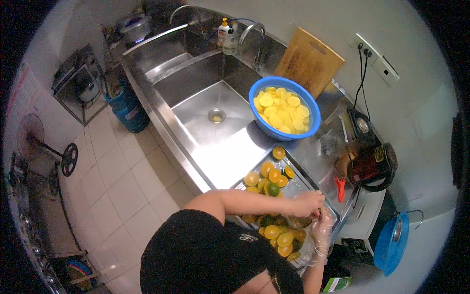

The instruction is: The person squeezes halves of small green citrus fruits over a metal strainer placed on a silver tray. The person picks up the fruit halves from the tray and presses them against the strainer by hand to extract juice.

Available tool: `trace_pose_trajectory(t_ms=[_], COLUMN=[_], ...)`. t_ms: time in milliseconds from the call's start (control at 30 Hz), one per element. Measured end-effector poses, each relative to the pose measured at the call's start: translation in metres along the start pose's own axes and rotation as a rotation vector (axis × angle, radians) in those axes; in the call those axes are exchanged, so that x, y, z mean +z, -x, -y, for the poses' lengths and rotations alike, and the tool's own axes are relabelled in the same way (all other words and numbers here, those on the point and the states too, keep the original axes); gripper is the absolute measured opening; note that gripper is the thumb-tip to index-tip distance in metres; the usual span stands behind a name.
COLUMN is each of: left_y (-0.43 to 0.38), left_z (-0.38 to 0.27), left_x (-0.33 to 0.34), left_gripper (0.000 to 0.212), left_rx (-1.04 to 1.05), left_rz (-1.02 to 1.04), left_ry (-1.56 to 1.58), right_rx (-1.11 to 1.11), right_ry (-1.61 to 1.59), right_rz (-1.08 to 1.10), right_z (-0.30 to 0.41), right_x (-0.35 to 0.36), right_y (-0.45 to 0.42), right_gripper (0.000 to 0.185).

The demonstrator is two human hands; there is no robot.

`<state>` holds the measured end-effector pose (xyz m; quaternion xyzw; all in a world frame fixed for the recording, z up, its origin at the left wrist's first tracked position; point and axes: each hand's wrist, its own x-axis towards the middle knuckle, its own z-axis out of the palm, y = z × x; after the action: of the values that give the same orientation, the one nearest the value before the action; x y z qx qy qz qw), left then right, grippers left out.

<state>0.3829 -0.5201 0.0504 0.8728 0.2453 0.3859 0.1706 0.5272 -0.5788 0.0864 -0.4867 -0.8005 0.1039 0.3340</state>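
My left hand (307, 204) is bare and reaches across a metal tray (307, 175). Its fingers are bent and meet the fingers of my right hand (322, 229), which wears a clear plastic glove. What lies between the fingertips is too small to make out. Cut orange-fleshed citrus fruits with green rind (271, 176) lie in the tray's far part, and more citrus halves (284, 239) are heaped nearer my body. Just below my left hand is a rounded, dark, shiny thing (299, 222), partly covered and unclear. Clear plastic film surrounds the near fruit.
A blue basin (316, 117) of yellow slices in liquid stands beyond the tray, beside the steel sink (198, 110). A wooden cutting board (308, 60) leans on the wall. Along the right are a dark kettle (371, 167), a kitchen scale (361, 125) and a red-handled peeler (340, 189).
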Motion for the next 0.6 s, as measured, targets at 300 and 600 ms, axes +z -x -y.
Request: trace_pose_trajectory(t_ms=[300, 600], left_y=[0.006, -0.004], left_z=[0.014, 0.019], left_x=[0.014, 0.014], left_gripper=[0.026, 0.028], left_rx=[0.053, 0.015], left_rz=[0.096, 0.257], left_ry=[-0.108, 0.133], right_rx=[0.065, 0.065], right_ry=[0.228, 0.201], right_rz=[0.112, 0.032], right_z=[0.0, 0.017], right_x=[0.001, -0.007], right_y=[0.01, 0.008], right_gripper=[0.018, 0.008])
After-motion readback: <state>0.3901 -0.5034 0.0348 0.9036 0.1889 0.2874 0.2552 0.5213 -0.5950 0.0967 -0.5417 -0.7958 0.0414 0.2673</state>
